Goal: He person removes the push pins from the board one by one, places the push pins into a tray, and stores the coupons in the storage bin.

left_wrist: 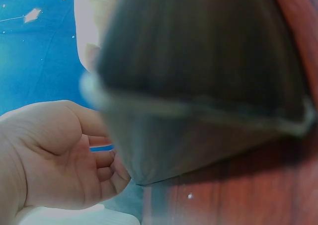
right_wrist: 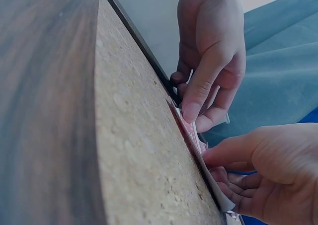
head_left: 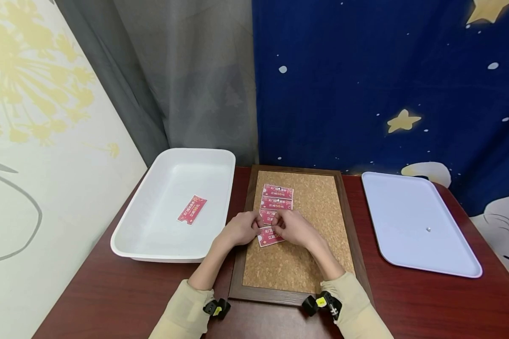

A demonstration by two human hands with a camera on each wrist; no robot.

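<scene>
A row of red paper coupons [head_left: 276,203] runs down the left part of a wood-framed corkboard [head_left: 305,263]. The upper two carry small pushpins. My left hand [head_left: 242,229] pinches the left edge of a lower coupon [head_left: 268,237], which lies slightly tilted. Across from it, my right hand [head_left: 296,229] pinches the same coupon's upper edge with thumb and fingers, covering part of it. In the right wrist view, the left hand [right_wrist: 213,51] and right hand [right_wrist: 283,170] both grip the coupon, its edge slightly off the cork. Whether a pin sits between the right fingers is hidden.
A deep white tub [head_left: 174,245] stands left of the board with one coupon [head_left: 192,210] inside. To the right, a shallow pale tray [head_left: 407,221] holds a small shiny pin [head_left: 428,230]. Curtains hang behind the dark red table [head_left: 85,292].
</scene>
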